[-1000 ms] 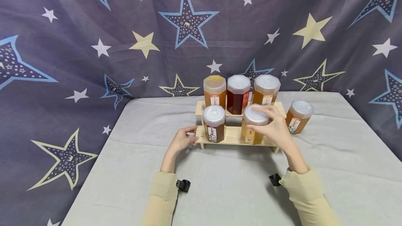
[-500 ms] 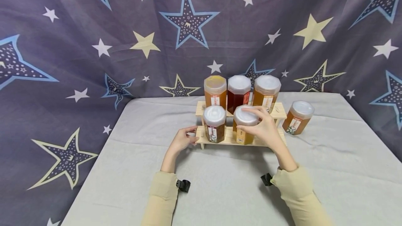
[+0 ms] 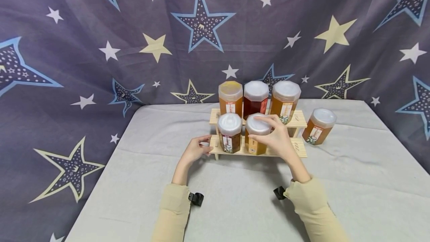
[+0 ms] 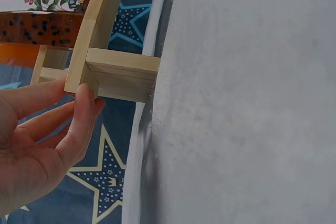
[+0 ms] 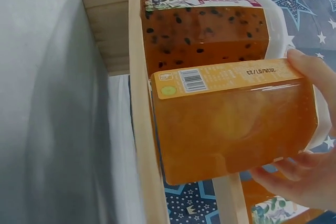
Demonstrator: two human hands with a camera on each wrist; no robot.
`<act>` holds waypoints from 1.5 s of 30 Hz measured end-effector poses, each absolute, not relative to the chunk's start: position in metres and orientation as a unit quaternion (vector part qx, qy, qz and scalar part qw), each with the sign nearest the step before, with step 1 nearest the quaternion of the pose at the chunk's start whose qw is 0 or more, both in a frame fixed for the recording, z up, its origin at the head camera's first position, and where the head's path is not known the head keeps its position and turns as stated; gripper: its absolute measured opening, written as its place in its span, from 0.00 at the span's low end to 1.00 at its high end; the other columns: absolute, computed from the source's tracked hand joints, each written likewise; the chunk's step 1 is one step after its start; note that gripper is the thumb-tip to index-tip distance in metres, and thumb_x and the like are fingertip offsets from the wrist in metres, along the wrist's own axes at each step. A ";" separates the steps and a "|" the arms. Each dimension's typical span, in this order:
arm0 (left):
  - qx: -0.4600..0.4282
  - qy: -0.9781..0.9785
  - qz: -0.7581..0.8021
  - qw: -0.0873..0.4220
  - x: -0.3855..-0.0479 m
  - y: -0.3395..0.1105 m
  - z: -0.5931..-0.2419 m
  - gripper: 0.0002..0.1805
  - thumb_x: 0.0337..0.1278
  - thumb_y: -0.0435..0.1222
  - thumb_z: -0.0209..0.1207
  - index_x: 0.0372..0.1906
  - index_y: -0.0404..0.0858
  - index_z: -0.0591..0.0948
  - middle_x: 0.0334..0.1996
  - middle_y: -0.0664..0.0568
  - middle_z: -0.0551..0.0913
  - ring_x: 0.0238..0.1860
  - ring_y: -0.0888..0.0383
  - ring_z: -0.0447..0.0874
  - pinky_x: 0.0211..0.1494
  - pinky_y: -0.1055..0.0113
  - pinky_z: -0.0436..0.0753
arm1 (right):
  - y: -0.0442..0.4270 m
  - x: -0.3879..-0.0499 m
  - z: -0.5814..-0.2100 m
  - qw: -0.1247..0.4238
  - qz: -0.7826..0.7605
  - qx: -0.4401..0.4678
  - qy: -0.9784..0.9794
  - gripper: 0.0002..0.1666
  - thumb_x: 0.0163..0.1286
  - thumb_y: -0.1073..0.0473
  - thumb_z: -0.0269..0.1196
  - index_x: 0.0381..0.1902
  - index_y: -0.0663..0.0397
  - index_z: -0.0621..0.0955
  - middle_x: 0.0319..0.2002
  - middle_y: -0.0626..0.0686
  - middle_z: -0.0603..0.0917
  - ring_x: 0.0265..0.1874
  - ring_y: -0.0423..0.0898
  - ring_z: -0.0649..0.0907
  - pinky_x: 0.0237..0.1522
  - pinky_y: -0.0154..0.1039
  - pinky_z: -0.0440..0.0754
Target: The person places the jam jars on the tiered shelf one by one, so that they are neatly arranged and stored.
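My right hand [image 3: 277, 137] grips an amber jar [image 3: 256, 145] near its white lid, thumb on one side and fingers on the other. That jar stands on the lower step of a two-tier wooden rack [image 3: 299, 148]. In the right wrist view, the jar [image 5: 231, 129] shows a yellow label with a barcode. Just left of it is a jar with dark seeds [image 3: 231, 141], also on the lower step. My left hand [image 3: 195, 148] pinches the left end of the lower step; the left wrist view shows its fingers [image 4: 84, 119] at the wooden corner.
On the upper step stand an orange jar [image 3: 230, 98], a dark red jar [image 3: 255, 100] and another amber jar [image 3: 285, 98]. One more jar [image 3: 319, 127] stands on the grey cloth right of the rack. A star-patterned curtain [image 3: 141, 59] hangs behind.
My right hand has slid the amber jar left along the lower step, close to the seeded jar. The left hand keeps its place at the rack's end.
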State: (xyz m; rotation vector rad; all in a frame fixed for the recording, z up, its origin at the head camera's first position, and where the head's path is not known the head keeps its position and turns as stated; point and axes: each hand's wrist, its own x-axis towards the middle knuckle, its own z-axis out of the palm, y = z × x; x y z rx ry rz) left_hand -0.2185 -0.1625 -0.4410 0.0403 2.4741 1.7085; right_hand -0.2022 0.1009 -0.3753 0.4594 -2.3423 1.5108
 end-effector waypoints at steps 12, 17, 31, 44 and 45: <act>0.015 0.820 0.569 0.068 -0.218 -0.162 -0.437 0.27 0.45 0.22 0.57 0.56 0.28 0.70 0.42 0.36 0.77 0.18 0.59 0.77 0.31 0.53 0.80 | 0.102 -0.209 -0.387 0.176 0.504 0.184 -0.826 0.31 0.41 0.61 0.73 0.48 0.55 0.78 0.46 0.60 0.71 0.46 0.54 0.73 0.44 0.48 0.75; 0.013 0.820 0.568 0.069 -0.217 -0.161 -0.435 0.27 0.45 0.22 0.57 0.56 0.27 0.70 0.41 0.37 0.77 0.18 0.60 0.76 0.31 0.53 0.80 | 0.106 -0.206 -0.385 0.161 0.499 0.190 -0.830 0.31 0.45 0.60 0.71 0.50 0.54 0.76 0.51 0.60 0.71 0.49 0.55 0.72 0.46 0.50 0.73; 0.032 0.816 0.573 0.074 -0.208 -0.161 -0.420 0.26 0.45 0.20 0.56 0.55 0.22 0.68 0.41 0.32 0.76 0.20 0.52 0.78 0.33 0.49 0.79 | 0.119 -0.200 -0.382 0.163 0.489 0.193 -0.835 0.30 0.45 0.61 0.70 0.50 0.56 0.77 0.54 0.59 0.71 0.54 0.55 0.71 0.55 0.51 0.68; 0.022 0.816 0.574 0.061 -0.217 -0.162 -0.438 0.26 0.44 0.21 0.57 0.55 0.25 0.70 0.40 0.37 0.77 0.17 0.60 0.76 0.30 0.53 0.80 | 0.160 -0.196 -0.379 0.221 0.481 0.190 -0.827 0.24 0.51 0.62 0.67 0.48 0.58 0.78 0.48 0.57 0.77 0.42 0.50 0.77 0.50 0.38 0.70; 0.023 0.816 0.574 0.061 -0.217 -0.162 -0.438 0.26 0.44 0.21 0.57 0.55 0.25 0.70 0.40 0.37 0.77 0.17 0.60 0.76 0.30 0.53 0.80 | 0.168 -0.201 -0.386 0.230 0.490 0.195 -0.818 0.24 0.51 0.62 0.67 0.48 0.56 0.78 0.47 0.56 0.77 0.41 0.47 0.78 0.47 0.35 0.71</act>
